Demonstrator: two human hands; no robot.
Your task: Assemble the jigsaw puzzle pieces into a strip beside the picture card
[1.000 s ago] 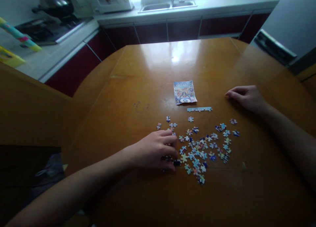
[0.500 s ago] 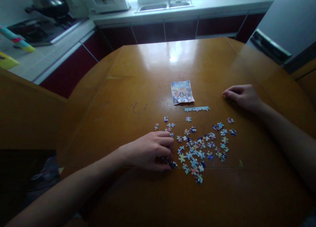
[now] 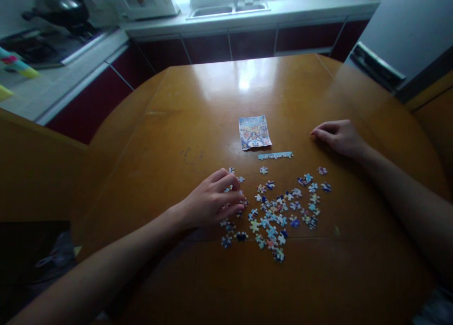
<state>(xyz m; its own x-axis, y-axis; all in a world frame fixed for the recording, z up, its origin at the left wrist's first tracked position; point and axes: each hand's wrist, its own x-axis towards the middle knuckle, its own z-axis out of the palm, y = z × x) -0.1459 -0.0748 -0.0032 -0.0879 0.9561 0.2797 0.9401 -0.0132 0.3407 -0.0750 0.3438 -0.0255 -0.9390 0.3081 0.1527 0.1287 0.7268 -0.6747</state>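
Observation:
Several small colourful puzzle pieces (image 3: 283, 212) lie scattered on the wooden table (image 3: 198, 127). My left hand (image 3: 212, 200) rests at the left edge of the scatter, its fingers curled and pinched on a piece among the loose ones. My right hand (image 3: 338, 136) lies on the table to the far right, fingers curled under, with nothing seen in it. A printed picture sheet (image 3: 254, 131) lies beyond the pieces. Just in front of the sheet is a short joined strip of pieces (image 3: 275, 155).
Behind the table runs a kitchen counter with a sink (image 3: 226, 9) and dark red cabinets (image 3: 255, 42). A black pan (image 3: 58, 9) sits on the hob at the back left. A grey appliance (image 3: 399, 37) stands at the right.
My left hand has moved up and away from the lower pieces, uncovering a few near the table's seam. The right hand has stayed put. The view has shifted slightly.

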